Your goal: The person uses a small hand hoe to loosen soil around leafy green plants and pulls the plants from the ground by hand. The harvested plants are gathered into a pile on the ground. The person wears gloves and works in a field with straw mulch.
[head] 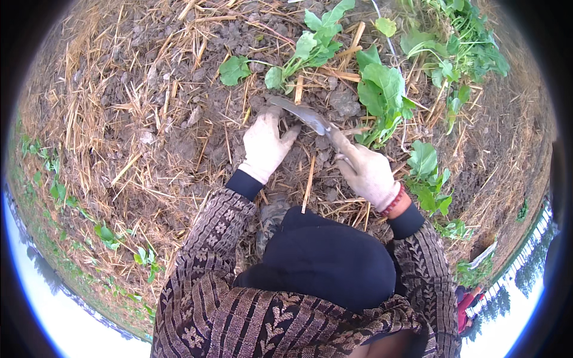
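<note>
My right hand, in a pale knit glove, grips the handle of a metal trowel. The trowel's blade points left and rests at the soil. My left hand, gloved alike, reaches down to the dark soil by the blade's tip; its fingertips are partly hidden, and I cannot tell whether they hold anything. Just beyond the blade stands a leafy green seedling. Another leafy plant grows beyond my right hand, close to a thin white string.
Straw covers much of the soil. More leafy plants stand at the upper right and right of my right hand. My dark-clad knee is close below. A person in red is far off at the lower right.
</note>
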`<state>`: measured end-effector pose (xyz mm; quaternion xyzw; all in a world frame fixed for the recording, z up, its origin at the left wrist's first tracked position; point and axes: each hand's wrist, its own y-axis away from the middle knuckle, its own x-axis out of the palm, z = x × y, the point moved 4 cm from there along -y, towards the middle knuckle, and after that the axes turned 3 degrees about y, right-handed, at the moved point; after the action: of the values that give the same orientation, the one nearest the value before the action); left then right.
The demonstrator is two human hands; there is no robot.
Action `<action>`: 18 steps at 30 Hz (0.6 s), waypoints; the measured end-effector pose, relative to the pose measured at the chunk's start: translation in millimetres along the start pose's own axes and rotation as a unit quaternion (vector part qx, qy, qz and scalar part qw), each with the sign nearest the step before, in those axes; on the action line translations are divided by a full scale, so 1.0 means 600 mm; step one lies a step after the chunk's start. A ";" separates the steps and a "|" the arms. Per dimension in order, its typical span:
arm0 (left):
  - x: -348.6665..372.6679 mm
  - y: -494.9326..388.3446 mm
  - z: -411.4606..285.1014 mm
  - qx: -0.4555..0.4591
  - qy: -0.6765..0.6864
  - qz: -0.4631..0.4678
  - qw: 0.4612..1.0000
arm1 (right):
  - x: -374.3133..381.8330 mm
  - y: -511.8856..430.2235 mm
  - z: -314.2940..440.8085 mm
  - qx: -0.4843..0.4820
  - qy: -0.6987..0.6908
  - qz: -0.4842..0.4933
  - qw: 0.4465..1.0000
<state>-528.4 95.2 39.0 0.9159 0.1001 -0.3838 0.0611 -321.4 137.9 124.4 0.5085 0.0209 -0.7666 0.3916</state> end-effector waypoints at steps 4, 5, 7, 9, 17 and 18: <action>0.020 -0.024 0.012 -0.014 -0.010 0.008 1.000 | -0.014 0.033 -0.011 0.079 -0.026 0.030 0.996; 0.025 -0.032 0.022 -0.045 0.006 0.026 0.999 | -0.013 0.033 -0.007 0.064 -0.024 0.011 0.998; 0.025 -0.043 0.035 -0.059 -0.041 0.026 0.997 | -0.010 0.030 0.005 0.032 -0.036 -0.005 0.999; 0.023 -0.046 0.041 -0.056 -0.042 0.051 0.996 | -0.016 0.035 0.013 0.037 -0.022 -0.012 0.999; 0.007 -0.023 -0.048 0.038 0.027 0.036 0.998 | -0.114 0.161 0.015 0.061 0.009 -0.139 0.988; 0.025 -0.028 -0.070 0.056 0.025 0.082 0.995 | -0.114 0.164 0.009 0.091 0.016 -0.147 0.985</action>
<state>-492.8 121.3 57.0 0.9324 0.0044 -0.3593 0.0384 -252.3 107.0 217.5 0.5455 0.0318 -0.8064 0.2262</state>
